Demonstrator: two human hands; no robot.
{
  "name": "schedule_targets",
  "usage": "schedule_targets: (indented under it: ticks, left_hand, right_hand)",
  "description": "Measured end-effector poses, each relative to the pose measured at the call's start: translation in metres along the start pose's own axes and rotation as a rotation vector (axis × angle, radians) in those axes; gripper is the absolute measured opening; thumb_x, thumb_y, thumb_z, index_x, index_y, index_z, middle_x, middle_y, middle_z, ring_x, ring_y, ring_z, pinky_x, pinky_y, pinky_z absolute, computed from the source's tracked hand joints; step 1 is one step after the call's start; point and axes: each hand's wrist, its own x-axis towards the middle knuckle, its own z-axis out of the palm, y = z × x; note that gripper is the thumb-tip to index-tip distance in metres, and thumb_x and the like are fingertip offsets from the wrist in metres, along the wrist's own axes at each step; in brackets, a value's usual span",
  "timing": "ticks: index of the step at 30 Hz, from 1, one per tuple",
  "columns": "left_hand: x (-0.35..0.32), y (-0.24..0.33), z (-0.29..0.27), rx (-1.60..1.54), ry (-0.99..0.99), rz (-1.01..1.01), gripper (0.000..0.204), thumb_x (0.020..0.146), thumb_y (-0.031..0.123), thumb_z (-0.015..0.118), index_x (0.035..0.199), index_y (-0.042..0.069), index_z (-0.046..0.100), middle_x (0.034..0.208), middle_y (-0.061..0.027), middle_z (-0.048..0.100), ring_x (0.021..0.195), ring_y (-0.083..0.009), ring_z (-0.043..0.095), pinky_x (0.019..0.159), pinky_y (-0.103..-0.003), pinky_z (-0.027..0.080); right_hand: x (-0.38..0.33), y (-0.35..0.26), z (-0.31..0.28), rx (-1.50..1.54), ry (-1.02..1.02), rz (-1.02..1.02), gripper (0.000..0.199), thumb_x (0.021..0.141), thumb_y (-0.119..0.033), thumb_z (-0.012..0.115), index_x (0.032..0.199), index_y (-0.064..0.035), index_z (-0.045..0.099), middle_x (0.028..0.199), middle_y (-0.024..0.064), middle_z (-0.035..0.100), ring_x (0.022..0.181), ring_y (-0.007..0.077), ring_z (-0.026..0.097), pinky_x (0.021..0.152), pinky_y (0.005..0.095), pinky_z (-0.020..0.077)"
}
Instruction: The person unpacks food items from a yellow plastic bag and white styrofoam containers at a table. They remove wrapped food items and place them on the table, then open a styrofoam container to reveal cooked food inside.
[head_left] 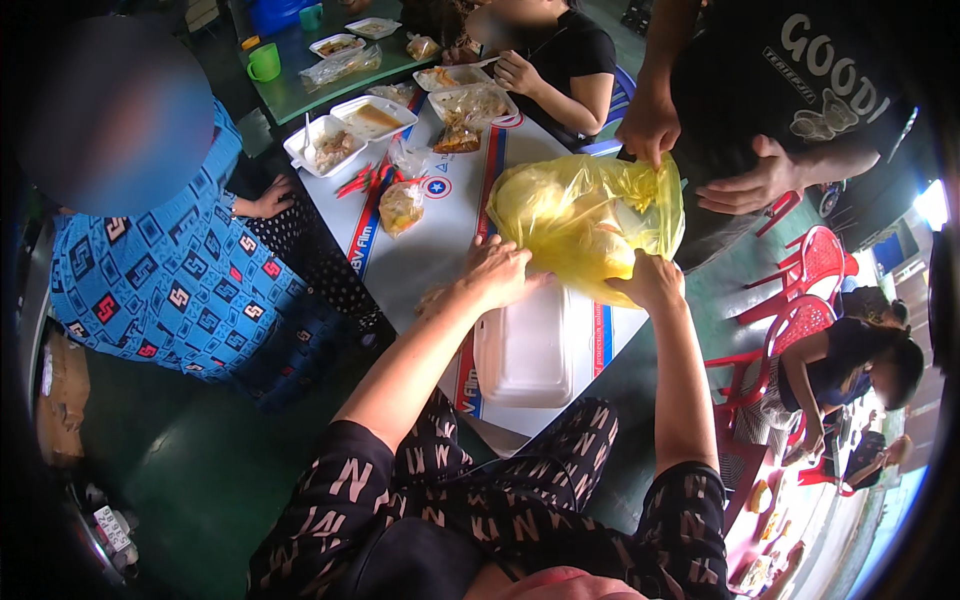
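grey worktop (405,275), striped with red and blue, stands before the person. on its far right part is the yellow plastic bag (560,215), full and half transparent, with some pale contents which i cannot name. just in front of it lies a closed white foam box (527,350), between the two forearms. at the far left is an open white foam box (300,152) with food. the left hand (498,273) is half open, fingers bent at the near left edge of the bag; i cannot tell if it grips. the right hand (655,282) is closed, pinching the near right edge of the bag. a co-worker's hand (652,128) holds the bag from the far side. smaller are one clear food bag (401,208) and, beside it, red chillies (358,183).
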Motion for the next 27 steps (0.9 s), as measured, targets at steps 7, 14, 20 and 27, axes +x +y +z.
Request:
schedule_targets:
  ticks: [7,14,20,27]
  left_hand:
    - [0.000,0.003,0.001,0.012,0.168,0.055,0.055,0.084,0.049,0.054,0.120,0.008,0.055,0.124,-0.0177,0.050,0.120,-0.0331,0.042,0.103,-0.049,0.029]
    - [0.019,0.003,0.010,0.006,0.167,0.369,0.042,0.085,0.035,0.057,0.122,0.013,0.056,0.119,-0.0080,0.057,0.116,-0.0262,0.044,0.101,-0.044,0.033]
    - [0.020,-0.014,0.015,-0.011,0.042,0.178,0.048,0.089,0.048,0.047,0.081,0.007,0.070,0.094,-0.0134,0.065,0.102,-0.0302,0.052,0.094,-0.046,0.035]
    - [0.014,-0.006,0.004,0.013,-0.040,0.018,0.067,0.090,0.059,0.034,0.081,0.003,0.070,0.096,-0.0162,0.064,0.108,-0.0337,0.049,0.095,-0.057,0.030]
  right_hand:
    - [0.021,0.005,0.028,0.050,-0.090,0.120,0.060,0.079,-0.057,0.057,0.098,-0.0010,0.066,0.098,0.0163,0.066,0.093,0.0302,0.063,0.078,0.0416,0.0458]
    - [-0.001,-0.005,0.035,0.069,-0.046,0.097,0.065,0.068,-0.053,0.069,0.108,-0.0028,0.059,0.095,0.0146,0.067,0.091,0.0277,0.065,0.078,0.0402,0.0499]
    - [-0.008,-0.010,0.036,0.259,0.113,0.163,0.070,0.068,-0.061,0.066,0.111,-0.0061,0.059,0.094,0.0169,0.067,0.089,0.0305,0.065,0.076,0.0404,0.0504]
    - [0.035,0.014,0.044,0.384,-0.017,0.192,0.064,0.071,-0.058,0.066,0.098,-0.0002,0.065,0.090,0.0142,0.067,0.087,0.0283,0.065,0.077,0.0376,0.0496]
